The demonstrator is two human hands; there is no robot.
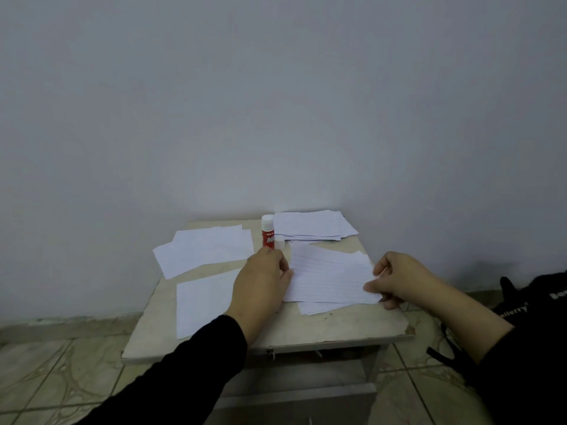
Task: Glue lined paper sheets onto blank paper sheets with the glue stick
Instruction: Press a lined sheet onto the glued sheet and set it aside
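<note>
A lined paper sheet [328, 276] is held between both hands over the small table [337, 326]. My left hand [260, 285] pinches its left edge and my right hand [395, 279] pinches its right edge. Another sheet's corner sticks out beneath it. A red and white glue stick [267, 231] stands upright just beyond my left hand, with its white cap [279, 241] beside it. A blank sheet [202, 299] lies flat at the front left.
A loose pile of papers [205, 250] lies at the left rear, and a stack of lined sheets [313, 227] sits at the back by the wall. A black bag [530, 299] rests on the tiled floor to the right.
</note>
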